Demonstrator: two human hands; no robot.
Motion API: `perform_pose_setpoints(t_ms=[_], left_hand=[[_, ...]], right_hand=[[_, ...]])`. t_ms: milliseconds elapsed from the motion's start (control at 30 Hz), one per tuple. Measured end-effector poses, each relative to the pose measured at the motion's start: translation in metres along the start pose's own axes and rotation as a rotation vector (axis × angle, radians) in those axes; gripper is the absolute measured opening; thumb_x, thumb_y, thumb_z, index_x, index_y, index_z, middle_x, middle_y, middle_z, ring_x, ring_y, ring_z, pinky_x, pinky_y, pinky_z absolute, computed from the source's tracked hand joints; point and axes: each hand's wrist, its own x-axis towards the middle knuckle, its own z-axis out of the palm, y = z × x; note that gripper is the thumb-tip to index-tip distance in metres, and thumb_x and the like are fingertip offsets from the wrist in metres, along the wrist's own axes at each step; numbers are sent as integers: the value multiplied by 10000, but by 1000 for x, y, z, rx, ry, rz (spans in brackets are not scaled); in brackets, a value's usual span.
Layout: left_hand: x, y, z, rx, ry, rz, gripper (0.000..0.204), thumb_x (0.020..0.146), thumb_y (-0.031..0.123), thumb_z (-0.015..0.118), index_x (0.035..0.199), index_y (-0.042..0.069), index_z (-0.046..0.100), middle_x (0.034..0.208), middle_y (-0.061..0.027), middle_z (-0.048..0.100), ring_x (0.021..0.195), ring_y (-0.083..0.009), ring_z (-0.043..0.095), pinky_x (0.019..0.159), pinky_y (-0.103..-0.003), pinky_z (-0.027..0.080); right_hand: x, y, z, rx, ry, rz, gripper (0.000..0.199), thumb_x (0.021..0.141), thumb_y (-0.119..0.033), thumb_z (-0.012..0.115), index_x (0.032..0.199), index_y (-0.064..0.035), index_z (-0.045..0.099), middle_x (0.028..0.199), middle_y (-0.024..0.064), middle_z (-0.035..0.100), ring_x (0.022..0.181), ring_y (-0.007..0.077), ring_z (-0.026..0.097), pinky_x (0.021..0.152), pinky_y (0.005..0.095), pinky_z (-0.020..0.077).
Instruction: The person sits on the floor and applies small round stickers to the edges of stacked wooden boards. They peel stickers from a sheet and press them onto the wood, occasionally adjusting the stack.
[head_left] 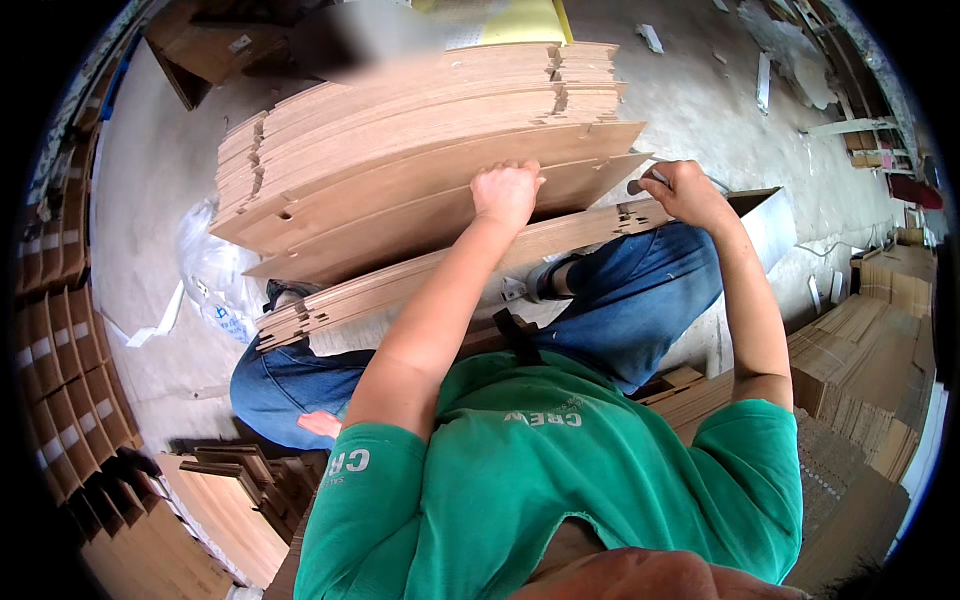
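Note:
My left hand point(507, 194) is closed, its fingers curled over the upper edge of a brown cardboard sheet point(400, 225). This sheet leans against a thick stack of flat cardboard point(400, 120) in front of me. Farther right, my right hand point(690, 192) is closed around a small dark, handle-like thing point(636, 187), mostly hidden by the fingers. It is just above the right end of a thinner bundle of cardboard sheets point(430, 270), which stands on edge across my legs.
Clear plastic wrap point(210, 270) lies on the floor at the left. A white-sided box point(770, 225) stands beyond my right knee. More stacked cardboard point(860, 340) is at the right, and shelving with brown compartments point(65, 350) at the left. Scraps point(650, 38) lie on the far floor.

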Motion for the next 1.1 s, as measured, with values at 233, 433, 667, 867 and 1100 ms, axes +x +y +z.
perform_pose_setpoints(t_ms=[233,433,667,867,1100], left_hand=[[-3,6,-2,5,-11,22,242,798,353,573,821,114,597,801,-92,635,747,-270,625,652,-401,478],[-4,1,-6,-7,-30,-15,233,809,348,564,825,117,593,794,-98,634,749,-278,623,631,-414,483],[-1,1,0,-29,-27,11,222,813,338,558,827,118,583,797,-107,630,764,-278,621,628,-422,489],[-6,2,-2,-29,-48,16,209,819,320,545,818,113,574,798,-109,624,777,-276,618,626,-416,492],[-13,3,-1,-33,-51,51,202,817,309,543,805,110,573,791,-103,623,763,-279,613,621,-413,492]], right_hand=[[47,19,44,110,383,-52,199,810,-228,594,802,-37,652,640,150,607,570,267,585,567,354,470],[47,-2,2,483,600,232,223,848,-214,563,805,-6,633,583,50,596,488,82,549,461,243,437],[41,11,65,53,349,119,204,783,-176,550,728,19,568,634,232,582,608,379,595,591,438,488],[72,-8,73,-152,432,107,172,764,-135,542,715,25,584,695,252,592,679,405,596,641,454,491],[127,-10,42,-269,-99,204,154,666,-50,514,694,65,613,711,249,613,714,350,632,633,418,503]])
